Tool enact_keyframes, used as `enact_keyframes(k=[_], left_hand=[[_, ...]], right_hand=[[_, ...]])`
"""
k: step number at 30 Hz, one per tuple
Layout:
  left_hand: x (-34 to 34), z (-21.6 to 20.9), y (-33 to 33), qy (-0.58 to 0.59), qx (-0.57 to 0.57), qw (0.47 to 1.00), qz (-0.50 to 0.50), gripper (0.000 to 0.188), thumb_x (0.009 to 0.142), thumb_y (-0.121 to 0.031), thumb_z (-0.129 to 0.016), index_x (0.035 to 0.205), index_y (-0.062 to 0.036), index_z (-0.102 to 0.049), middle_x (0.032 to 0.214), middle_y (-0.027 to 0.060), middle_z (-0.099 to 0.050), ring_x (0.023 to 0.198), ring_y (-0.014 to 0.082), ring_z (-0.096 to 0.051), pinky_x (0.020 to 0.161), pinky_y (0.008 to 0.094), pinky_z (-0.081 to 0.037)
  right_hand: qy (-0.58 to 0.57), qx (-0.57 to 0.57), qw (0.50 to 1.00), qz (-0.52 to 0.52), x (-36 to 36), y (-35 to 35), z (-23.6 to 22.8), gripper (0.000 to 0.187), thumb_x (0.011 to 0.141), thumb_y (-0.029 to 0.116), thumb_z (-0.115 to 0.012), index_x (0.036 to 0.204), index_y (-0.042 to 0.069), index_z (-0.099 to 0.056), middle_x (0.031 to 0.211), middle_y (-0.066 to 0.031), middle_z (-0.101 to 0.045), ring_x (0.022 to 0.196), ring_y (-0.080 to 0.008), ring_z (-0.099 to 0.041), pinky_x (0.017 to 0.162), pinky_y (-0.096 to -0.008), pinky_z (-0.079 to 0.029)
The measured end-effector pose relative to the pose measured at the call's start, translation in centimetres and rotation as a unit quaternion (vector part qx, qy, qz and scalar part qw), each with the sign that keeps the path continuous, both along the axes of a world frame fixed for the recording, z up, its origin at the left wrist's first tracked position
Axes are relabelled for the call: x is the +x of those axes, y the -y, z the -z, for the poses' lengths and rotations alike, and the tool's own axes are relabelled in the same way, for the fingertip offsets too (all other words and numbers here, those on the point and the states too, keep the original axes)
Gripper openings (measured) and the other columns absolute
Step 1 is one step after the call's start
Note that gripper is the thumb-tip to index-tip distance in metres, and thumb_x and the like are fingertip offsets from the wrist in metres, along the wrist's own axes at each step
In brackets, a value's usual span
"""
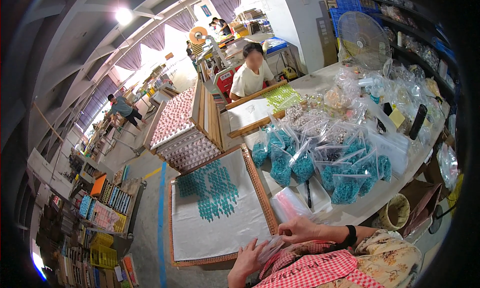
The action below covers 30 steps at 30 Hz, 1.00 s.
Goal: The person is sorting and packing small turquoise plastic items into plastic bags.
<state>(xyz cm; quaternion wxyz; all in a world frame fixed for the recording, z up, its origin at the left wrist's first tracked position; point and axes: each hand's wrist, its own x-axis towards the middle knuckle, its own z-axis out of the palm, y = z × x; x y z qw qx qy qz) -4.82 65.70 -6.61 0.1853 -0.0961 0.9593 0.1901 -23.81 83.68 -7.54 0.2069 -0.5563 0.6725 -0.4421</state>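
Observation:
A clear plastic bag (271,248) is stretched between my two hands, just above my checked apron. My left hand (246,261) has its fingers closed on the bag's left side. With a pinch, my right hand (297,230) grips its upper right edge. What the bag holds, if anything, I cannot make out. To the left lies a framed tray (220,243) lined with white cloth, bearing many small teal pieces (212,185) in rows at its far half. Filled zip bags of teal pieces (281,169) stand on the table beyond my right hand.
A stack of clear bags (290,205) and a black pen (308,194) lie near my right hand. Stacked trays of pink pieces (172,113) rise behind the cloth tray. Across the table a person (252,73) sits by a tray of green pieces (281,97). A fan (364,40) stands far right.

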Motion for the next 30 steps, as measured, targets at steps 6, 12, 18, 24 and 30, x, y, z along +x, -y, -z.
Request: enact_keyframes(k=[6,12,18,24,30], left_hand=[[-0.3,-1.0,-0.2,0.010,0.023,1.000,0.009,0.082,0.073,-0.034,-0.073,0.145,-0.0286,-0.032,0.149,0.0192,-0.027,0.135,0.0364,-0.033,0.102,0.0628,-0.029],[0.0,-0.4,0.2,0.007,0.039,0.999,0.012,0.086,0.070,-0.027,-0.075,0.145,-0.0279,-0.032,0.150,0.0196,-0.025,0.136,0.0356,-0.032,0.103,0.0607,-0.028],[-0.3,-1.5,-0.2,0.046,0.042,0.998,0.013,0.087,0.068,-0.020,-0.074,0.144,-0.0273,-0.033,0.150,0.0198,-0.026,0.137,0.0349,-0.029,0.104,0.0595,-0.028],[-0.3,-2.1,-0.5,0.049,0.043,0.998,0.012,0.085,0.069,-0.019,-0.073,0.144,-0.0271,-0.034,0.149,0.0198,-0.027,0.137,0.0344,-0.030,0.105,0.0589,-0.027],[0.3,-1.0,0.1,0.012,0.057,0.998,0.031,0.082,0.070,-0.020,-0.072,0.143,-0.0248,-0.035,0.147,0.0199,-0.031,0.135,0.0346,-0.032,0.106,0.0521,-0.029]], right_hand=[[0.001,0.007,1.000,0.001,0.1,-0.1,0.0,0.018,0.078,0.020,-0.067,0.087,0.005,-0.063,0.065,-0.0095,-0.063,0.059,-0.0232,-0.063,0.055,-0.0342,-0.049],[0.004,0.025,1.000,-0.003,0.1,-0.2,0.0,0.019,0.080,0.025,-0.064,0.089,0.008,-0.061,0.068,-0.0078,-0.064,0.063,-0.0255,-0.065,0.060,-0.0374,-0.050],[0.009,0.032,0.999,-0.013,0.1,-0.3,-0.4,0.019,0.080,0.024,-0.064,0.089,0.007,-0.061,0.068,-0.0086,-0.064,0.064,-0.0263,-0.065,0.060,-0.0375,-0.050],[0.014,0.034,0.999,-0.015,0.1,-0.3,-0.4,0.019,0.080,0.024,-0.064,0.088,0.007,-0.062,0.069,-0.0093,-0.065,0.064,-0.0262,-0.065,0.060,-0.0373,-0.050],[0.018,0.038,0.999,-0.018,0.2,-0.3,-0.4,0.019,0.080,0.024,-0.064,0.087,0.006,-0.062,0.069,-0.0098,-0.065,0.065,-0.0260,-0.065,0.060,-0.0371,-0.050]])
